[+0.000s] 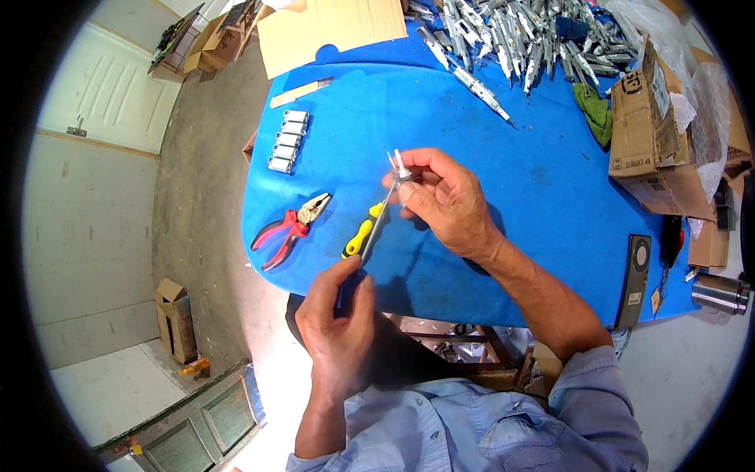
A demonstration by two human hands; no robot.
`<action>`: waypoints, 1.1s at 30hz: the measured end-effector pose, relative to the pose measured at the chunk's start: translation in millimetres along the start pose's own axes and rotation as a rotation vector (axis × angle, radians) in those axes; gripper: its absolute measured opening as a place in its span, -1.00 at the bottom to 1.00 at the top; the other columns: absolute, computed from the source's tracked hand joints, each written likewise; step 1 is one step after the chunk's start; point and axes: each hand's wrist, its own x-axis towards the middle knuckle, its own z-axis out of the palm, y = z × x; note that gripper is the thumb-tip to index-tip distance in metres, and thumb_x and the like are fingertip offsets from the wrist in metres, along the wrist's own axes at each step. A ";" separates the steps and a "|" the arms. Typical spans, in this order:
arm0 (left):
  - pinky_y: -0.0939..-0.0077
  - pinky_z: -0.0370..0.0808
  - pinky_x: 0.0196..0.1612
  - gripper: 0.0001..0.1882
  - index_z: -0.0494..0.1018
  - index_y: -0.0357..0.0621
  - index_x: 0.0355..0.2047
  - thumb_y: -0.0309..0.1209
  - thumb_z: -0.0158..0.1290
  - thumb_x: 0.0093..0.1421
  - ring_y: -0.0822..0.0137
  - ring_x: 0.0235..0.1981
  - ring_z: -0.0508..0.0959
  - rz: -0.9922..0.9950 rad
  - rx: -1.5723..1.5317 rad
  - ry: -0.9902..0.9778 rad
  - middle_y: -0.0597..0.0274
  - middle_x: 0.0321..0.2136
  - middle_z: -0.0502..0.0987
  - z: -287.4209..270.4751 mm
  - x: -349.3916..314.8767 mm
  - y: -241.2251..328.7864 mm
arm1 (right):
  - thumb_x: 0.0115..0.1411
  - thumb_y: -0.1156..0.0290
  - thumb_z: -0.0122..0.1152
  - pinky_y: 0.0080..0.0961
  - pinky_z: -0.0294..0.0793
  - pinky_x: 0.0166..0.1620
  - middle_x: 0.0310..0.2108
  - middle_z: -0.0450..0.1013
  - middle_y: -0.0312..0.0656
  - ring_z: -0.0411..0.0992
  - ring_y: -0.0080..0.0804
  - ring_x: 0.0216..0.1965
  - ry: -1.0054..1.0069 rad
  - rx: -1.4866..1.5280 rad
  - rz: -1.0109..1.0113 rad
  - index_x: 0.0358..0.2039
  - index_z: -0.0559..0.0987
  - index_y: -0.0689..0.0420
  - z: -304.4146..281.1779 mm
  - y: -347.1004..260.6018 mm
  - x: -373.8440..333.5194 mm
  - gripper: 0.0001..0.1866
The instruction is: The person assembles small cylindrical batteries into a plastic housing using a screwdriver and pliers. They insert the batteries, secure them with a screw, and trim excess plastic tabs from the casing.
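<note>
My left hand (334,318) is closed around the dark handle of a screwdriver (377,229). Its long metal shaft points up and away, its tip meeting a small white and metal part (401,167) with thin prongs. Thumb and fingers of my right hand (452,203) pinch that part above the blue table cover; its exact kind is too small to tell. Beneath the shaft lies a yellow and black handled tool (359,237), partly covered by the shaft. Left of it rest red-handled pliers (292,230) with their jaws pointing away from me.
Several metal blocks (288,144) stand in a row at the left, near a flat yellowish strip (301,92). A heap of grey and white parts (519,39) fills the far side. Cardboard boxes (637,149), a green cloth (591,114), a dark flat device (634,283) and a metal cup (720,293) are right.
</note>
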 end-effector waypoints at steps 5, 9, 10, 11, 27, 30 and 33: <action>0.64 0.46 -0.18 -0.71 0.58 -0.30 -0.05 -0.55 0.25 0.21 0.55 -0.31 0.51 0.012 0.007 0.003 0.27 -0.29 0.62 0.2 -0.3 -0.6 | 0.35 0.57 0.12 -0.65 0.53 -0.27 -0.15 0.54 -0.12 0.47 -0.62 -0.29 0.011 0.016 -0.005 0.02 0.44 0.30 3.2 -2.3 0.1 -0.75; 0.64 0.46 -0.20 -0.71 0.58 -0.31 -0.05 -0.56 0.25 0.21 0.56 -0.32 0.50 0.035 0.026 0.004 0.28 -0.30 0.62 -1.3 0.6 -1.2 | 0.33 0.58 0.16 -0.66 0.53 -0.27 -0.19 0.54 -0.16 0.47 -0.64 -0.31 0.029 0.004 -0.007 0.00 0.46 0.29 4.0 -2.0 0.3 -0.76; 0.64 0.46 -0.20 -0.71 0.58 -0.31 -0.05 -0.56 0.25 0.21 0.56 -0.32 0.50 0.041 0.028 0.008 0.28 -0.30 0.62 -1.2 0.3 -1.6 | 0.32 0.58 0.18 -0.66 0.53 -0.28 -0.19 0.54 -0.17 0.47 -0.64 -0.32 0.034 0.012 -0.006 0.00 0.46 0.29 4.0 -0.9 0.3 -0.75; 0.64 0.46 -0.20 -0.72 0.58 -0.31 -0.05 -0.56 0.25 0.21 0.56 -0.32 0.50 0.036 0.023 0.007 0.28 -0.30 0.62 -1.1 -0.1 -1.7 | 0.32 0.58 0.19 -0.66 0.53 -0.28 -0.19 0.54 -0.17 0.47 -0.65 -0.32 0.039 0.019 -0.006 -0.01 0.46 0.29 3.9 0.0 0.4 -0.75; 0.64 0.46 -0.19 -0.72 0.57 -0.31 -0.06 -0.56 0.25 0.20 0.55 -0.31 0.51 0.023 0.053 -0.003 0.27 -0.29 0.63 0.5 -2.8 6.6 | 0.38 0.46 0.18 -0.64 0.58 -0.26 -0.16 0.58 -0.11 0.57 -0.53 -0.22 0.043 0.024 -0.013 -0.04 0.48 0.27 -0.7 4.6 2.5 -0.79; 0.64 0.46 -0.20 -0.71 0.57 -0.31 -0.06 -0.57 0.25 0.19 0.55 -0.31 0.52 0.015 0.039 0.007 0.27 -0.30 0.62 1.0 -3.4 6.3 | 0.40 0.42 0.15 -0.64 0.58 -0.27 -0.13 0.59 -0.11 0.58 -0.52 -0.21 0.041 0.042 0.040 0.00 0.50 0.27 -3.4 -0.7 2.7 -0.76; 0.65 0.46 -0.21 -0.71 0.57 -0.32 -0.05 -0.57 0.24 0.20 0.56 -0.31 0.52 0.028 0.027 0.014 0.27 -0.31 0.62 1.5 -2.2 4.7 | 0.42 0.39 0.12 -0.64 0.58 -0.27 -0.12 0.59 -0.11 0.58 -0.50 -0.18 0.014 0.073 0.061 0.05 0.51 0.26 -6.5 -0.6 2.8 -0.72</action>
